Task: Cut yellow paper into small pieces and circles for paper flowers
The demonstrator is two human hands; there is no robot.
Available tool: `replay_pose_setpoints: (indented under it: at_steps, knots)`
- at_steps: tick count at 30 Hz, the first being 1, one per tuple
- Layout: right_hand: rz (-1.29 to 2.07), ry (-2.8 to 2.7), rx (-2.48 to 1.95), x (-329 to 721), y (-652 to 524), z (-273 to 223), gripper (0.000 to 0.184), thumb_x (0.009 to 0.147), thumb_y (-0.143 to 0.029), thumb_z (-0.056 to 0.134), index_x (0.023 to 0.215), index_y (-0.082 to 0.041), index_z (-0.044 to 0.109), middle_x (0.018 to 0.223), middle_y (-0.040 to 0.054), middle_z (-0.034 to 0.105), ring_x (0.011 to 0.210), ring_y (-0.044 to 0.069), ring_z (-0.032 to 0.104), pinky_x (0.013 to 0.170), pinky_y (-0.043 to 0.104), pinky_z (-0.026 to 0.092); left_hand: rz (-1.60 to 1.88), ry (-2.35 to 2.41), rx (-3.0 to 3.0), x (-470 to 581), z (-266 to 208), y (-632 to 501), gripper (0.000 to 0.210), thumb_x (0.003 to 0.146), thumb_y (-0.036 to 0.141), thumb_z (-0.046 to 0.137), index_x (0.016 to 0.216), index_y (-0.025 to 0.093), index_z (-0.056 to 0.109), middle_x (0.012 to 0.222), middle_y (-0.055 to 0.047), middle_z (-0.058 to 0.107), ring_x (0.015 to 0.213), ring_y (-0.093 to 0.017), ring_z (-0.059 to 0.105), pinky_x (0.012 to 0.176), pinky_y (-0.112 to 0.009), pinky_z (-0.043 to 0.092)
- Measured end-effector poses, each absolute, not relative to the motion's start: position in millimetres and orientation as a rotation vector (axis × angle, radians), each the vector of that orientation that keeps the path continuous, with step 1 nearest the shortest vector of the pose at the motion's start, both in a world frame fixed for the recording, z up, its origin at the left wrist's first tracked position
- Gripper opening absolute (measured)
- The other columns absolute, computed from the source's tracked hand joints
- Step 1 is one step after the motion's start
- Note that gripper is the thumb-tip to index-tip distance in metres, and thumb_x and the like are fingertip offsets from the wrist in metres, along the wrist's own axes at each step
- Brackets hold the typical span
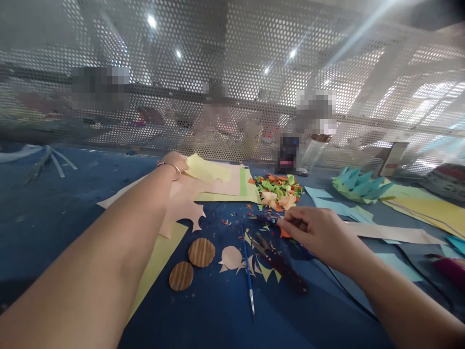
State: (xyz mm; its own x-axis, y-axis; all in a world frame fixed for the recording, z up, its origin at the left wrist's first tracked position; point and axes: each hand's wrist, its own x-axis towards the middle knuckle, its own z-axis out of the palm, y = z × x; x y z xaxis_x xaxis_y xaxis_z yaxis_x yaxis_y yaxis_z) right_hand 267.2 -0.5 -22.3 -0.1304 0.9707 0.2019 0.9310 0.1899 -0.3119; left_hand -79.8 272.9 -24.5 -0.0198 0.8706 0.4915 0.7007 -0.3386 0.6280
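Two bare hands: left hand (175,160), at the near-left edge of one pale yellow paper piece (207,168) — fingers hidden, no telling whether pinched; right hand (314,227), farther off, fingers curled beside one slim dark tool (268,219), grip unclear. Paper: just right of the left hand, over pinkish sheets (232,181), long axis roughly left–right, free end pointing right. Tool: left of the right fingertips, lying crosswise, tip leftward

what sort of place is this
It looks like a paper-craft work area, perhaps a workshop or classroom. The signs are the pale yellow cut paper sheet at the left hand, the heap of small orange and green paper pieces, and the spiky light-blue paper shape.
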Motion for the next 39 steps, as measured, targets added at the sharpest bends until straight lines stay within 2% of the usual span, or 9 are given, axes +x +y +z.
replay_pose_setpoints:
  at_steps: [5, 9, 13, 18, 20, 26, 30, 33, 39]
  knots:
    - [0.137, -2.068, -1.704, 269, 1, -24, 0.035, 0.09, -0.048, 0.056, 0.068, -0.022, 0.058, 0.054, -0.0036, 0.054, 0.047, 0.012, 0.045, 0.049, 0.025, 0.031, 1.532, 1.698, 2.021, -52, -1, 260, 0.021, 0.089, 0.024, 0.066, 0.107, 0.014, 0.061, 0.099, -0.007, 0.067, 0.094, -0.021, 0.062, 0.086, -0.037, 0.051]
    - [0.097, -1.938, -1.604, 271, -2, -18, 0.032, 0.091, -0.048, 0.056, 0.074, -0.021, 0.063, 0.055, -0.0035, 0.055, 0.048, 0.011, 0.046, 0.049, 0.024, 0.034, 1.728, 1.48, 2.05, -19, 38, 228, 0.02, 0.09, 0.027, 0.061, 0.108, 0.021, 0.053, 0.083, -0.001, 0.064, 0.075, -0.017, 0.062, 0.069, -0.029, 0.049]
    - [0.102, -1.762, -1.504, 270, -5, -8, 0.027, 0.09, -0.047, 0.061, 0.09, -0.02, 0.069, 0.077, 0.0023, 0.07, 0.061, 0.014, 0.06, 0.058, 0.026, 0.045, 1.743, 0.79, 1.934, 6, 70, 172, 0.021, 0.085, 0.03, 0.066, 0.097, 0.022, 0.05, 0.089, -0.001, 0.066, 0.082, -0.017, 0.067, 0.073, -0.029, 0.053]
    - [0.315, -1.655, -1.329, 267, -6, -7, 0.044, 0.086, -0.052, 0.066, 0.115, -0.019, 0.065, 0.102, 0.0106, 0.073, 0.086, 0.023, 0.068, 0.066, 0.031, 0.053, 1.56, 0.553, 1.809, 24, 77, 115, 0.026, 0.081, 0.034, 0.073, 0.092, 0.022, 0.052, 0.093, -0.002, 0.069, 0.085, -0.019, 0.069, 0.078, -0.034, 0.057]
    - [0.515, -1.635, -1.228, 263, -8, -9, 0.043, 0.085, -0.052, 0.067, 0.112, -0.018, 0.065, 0.098, 0.0099, 0.073, 0.087, 0.022, 0.069, 0.065, 0.031, 0.054, 1.524, 0.515, 1.76, 29, 71, 102, 0.027, 0.08, 0.032, 0.075, 0.093, 0.021, 0.053, 0.094, -0.002, 0.07, 0.088, -0.02, 0.07, 0.081, -0.036, 0.057]
    - [0.764, -1.52, -1.138, 252, -21, -8, 0.031, 0.079, -0.047, 0.074, 0.073, -0.019, 0.063, 0.057, -0.0028, 0.059, 0.051, 0.012, 0.053, 0.053, 0.027, 0.045, 1.354, 0.546, 1.443, 26, 46, 55, 0.022, 0.086, 0.037, 0.07, 0.097, 0.02, 0.061, 0.101, -0.007, 0.073, 0.096, -0.027, 0.071, 0.081, -0.042, 0.059]
    - [0.85, -1.519, -1.074, 252, -22, -11, 0.026, 0.082, -0.042, 0.073, 0.075, -0.019, 0.063, 0.061, -0.0031, 0.059, 0.052, 0.01, 0.051, 0.051, 0.025, 0.041, 0.917, 0.589, 1.37, 13, 25, 14, 0.029, 0.086, 0.045, 0.069, 0.098, 0.018, 0.07, 0.099, -0.011, 0.073, 0.095, -0.028, 0.069, 0.076, -0.041, 0.057]
    - [0.867, -1.548, -1.081, 252, -21, -13, 0.027, 0.081, -0.043, 0.074, 0.078, -0.018, 0.064, 0.063, -0.0022, 0.06, 0.052, 0.01, 0.052, 0.051, 0.025, 0.042, 0.76, 0.756, 1.338, 8, 8, -1, 0.025, 0.076, 0.038, 0.08, 0.089, 0.018, 0.072, 0.086, -0.008, 0.071, 0.068, -0.017, 0.062, 0.062, -0.03, 0.053]
    - [0.676, -1.844, -1.236, 238, -26, -17, 0.026, 0.087, -0.044, 0.065, 0.083, -0.018, 0.065, 0.068, 0.0005, 0.065, 0.057, 0.013, 0.06, 0.055, 0.027, 0.048, 1.128, 0.966, 1.424, 4, -3, 4, 0.027, 0.085, 0.046, 0.069, 0.078, 0.02, 0.066, 0.071, -0.002, 0.061, 0.059, -0.011, 0.055, 0.059, -0.028, 0.051]
